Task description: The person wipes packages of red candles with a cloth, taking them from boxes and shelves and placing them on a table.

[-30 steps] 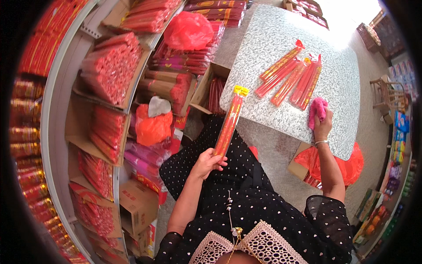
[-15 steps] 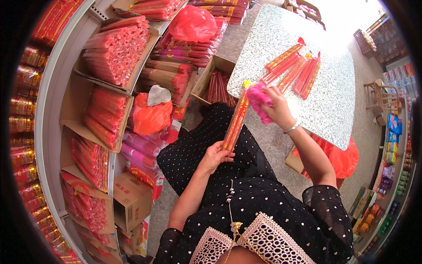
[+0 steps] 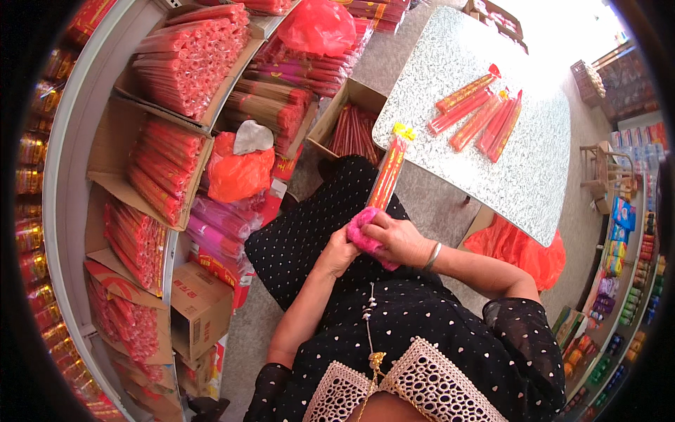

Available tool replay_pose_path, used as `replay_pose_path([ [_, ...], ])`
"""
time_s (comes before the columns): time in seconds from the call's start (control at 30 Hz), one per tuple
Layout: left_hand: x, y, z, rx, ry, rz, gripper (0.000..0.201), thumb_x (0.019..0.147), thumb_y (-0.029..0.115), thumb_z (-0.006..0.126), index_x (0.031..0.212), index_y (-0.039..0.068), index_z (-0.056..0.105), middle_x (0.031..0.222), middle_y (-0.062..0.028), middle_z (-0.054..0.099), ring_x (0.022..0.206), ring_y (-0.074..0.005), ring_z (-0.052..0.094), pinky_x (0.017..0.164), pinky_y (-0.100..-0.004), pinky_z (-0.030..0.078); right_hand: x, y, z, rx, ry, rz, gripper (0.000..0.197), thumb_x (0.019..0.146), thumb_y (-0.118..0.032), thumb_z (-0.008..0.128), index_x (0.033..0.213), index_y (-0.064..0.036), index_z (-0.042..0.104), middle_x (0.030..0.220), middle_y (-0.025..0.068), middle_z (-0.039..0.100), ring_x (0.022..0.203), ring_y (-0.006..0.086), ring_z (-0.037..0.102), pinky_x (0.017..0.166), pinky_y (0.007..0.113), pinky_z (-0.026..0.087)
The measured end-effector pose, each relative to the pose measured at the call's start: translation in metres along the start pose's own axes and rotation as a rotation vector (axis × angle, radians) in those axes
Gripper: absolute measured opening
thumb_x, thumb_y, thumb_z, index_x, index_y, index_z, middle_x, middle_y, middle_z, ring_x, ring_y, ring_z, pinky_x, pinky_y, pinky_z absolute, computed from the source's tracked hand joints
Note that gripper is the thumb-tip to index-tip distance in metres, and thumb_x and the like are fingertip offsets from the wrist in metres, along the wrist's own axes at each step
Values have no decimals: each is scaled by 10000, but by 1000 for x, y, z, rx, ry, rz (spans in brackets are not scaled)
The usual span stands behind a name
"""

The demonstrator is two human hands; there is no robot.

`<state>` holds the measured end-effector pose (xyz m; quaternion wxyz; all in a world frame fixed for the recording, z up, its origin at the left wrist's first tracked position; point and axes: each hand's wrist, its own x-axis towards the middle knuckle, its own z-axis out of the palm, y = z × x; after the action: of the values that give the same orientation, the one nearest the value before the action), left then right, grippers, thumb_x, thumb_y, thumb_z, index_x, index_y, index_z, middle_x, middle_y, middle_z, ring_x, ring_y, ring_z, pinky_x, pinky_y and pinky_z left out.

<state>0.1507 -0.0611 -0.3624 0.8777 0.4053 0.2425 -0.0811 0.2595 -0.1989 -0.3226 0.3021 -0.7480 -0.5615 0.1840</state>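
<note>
A long, slim red packet of sticks [image 3: 387, 177] in clear wrap, with a yellow top, slants upward over my lap. My left hand [image 3: 339, 252] is closed round its lower end, partly hidden behind a pink cloth [image 3: 364, 229]. Bunched in my right hand [image 3: 408, 243], the cloth presses against that same lower end, so both hands meet there. Several similar red packets [image 3: 470, 126] lie fanned out on the speckled white table [image 3: 520, 193] ahead to the right.
Shelves with cardboard boxes of red-wrapped bundles [image 3: 193, 63] line my left. An open carton [image 3: 365, 91] of red sticks stands by the table's left edge. Red plastic bags [image 3: 517, 246] sit beneath its near corner. A wooden chair [image 3: 598, 165] and stocked shelves [image 3: 626, 274] are at right.
My right hand has brought the pink cloth down from the packet's yellow top to its lower end, beside my left hand. The view has shifted slightly.
</note>
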Motion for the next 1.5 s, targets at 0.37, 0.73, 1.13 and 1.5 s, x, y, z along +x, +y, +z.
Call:
replay_pose_path([
  [0.37, 1, 8, -1, -135, -86, -36, 493, 816, -21, 471, 1300, -35, 383, 1181, -150, 540, 1069, -270, 561, 912, -402, 471, 57, 118, -71, -313, 275, 393, 305, 783, -188, 599, 1077, -112, 567, 989, 153, 584, 783, 345, 622, 691, 427, 516],
  [0.73, 5, 16, 0, -425, -146, 5, 759, 896, 599, 290, 1323, -28, 326, 1316, -167, 440, 1219, -262, 429, 1038, -421, 309, -2, -1, -16, 41, -208, -55, 346, 738, -229, 647, 1041, -94, 553, 1016, 118, 540, 741, 318, 625, 614, 411, 531],
  [1.13, 11, 16, -3, -16, 170, -40, 356, 916, 128, 476, 1243, -7, 445, 1013, -110, 600, 767, -179, 624, 655, -321, 530, -25, 22, -43, 103, -229, 218, 398, 740, -173, 625, 1122, -102, 541, 970, 152, 547, 779, 368, 594, 687, 437, 495],
  [1.5, 10, -12, -12, -806, -249, -293, 424, 930, 378, 391, 1271, 131, 441, 820, -102, 573, 566, -163, 458, 505, -276, 386, -36, 53, -53, 306, 357, 458, 396, 682, -78, 653, 1062, -12, 565, 926, 168, 566, 873, 344, 584, 768, 371, 474],
])
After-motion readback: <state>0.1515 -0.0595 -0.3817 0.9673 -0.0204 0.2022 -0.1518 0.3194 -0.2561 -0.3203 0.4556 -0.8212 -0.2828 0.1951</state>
